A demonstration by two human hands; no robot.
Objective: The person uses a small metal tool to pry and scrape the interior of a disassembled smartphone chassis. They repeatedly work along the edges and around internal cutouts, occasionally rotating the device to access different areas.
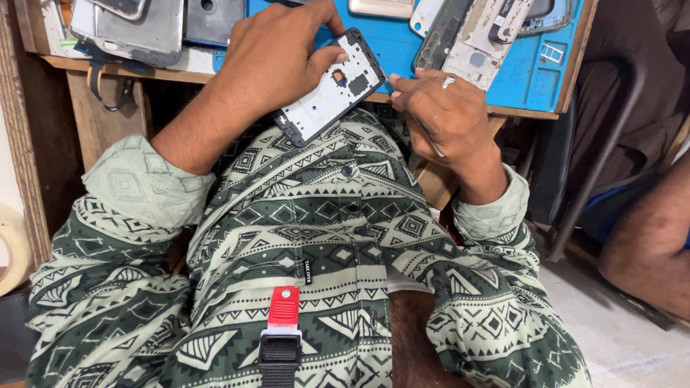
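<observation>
My left hand (277,54) grips an opened phone body (332,88), a black frame with a white inner plate and small dark parts, held tilted just over the edge of the workbench. My right hand (445,115) pinches a thin metal tool (424,133) like tweezers, its tip close to the right edge of the phone body. A ring shows on one finger of the right hand. Both forearms wear green patterned sleeves.
A blue work mat (535,68) on the wooden bench (100,65) carries several phone shells and frames (471,32). Grey phone backs (136,29) lie at the left. A dark chair frame (611,129) and another person's limb (647,244) are on the right. A tape roll (11,248) sits at far left.
</observation>
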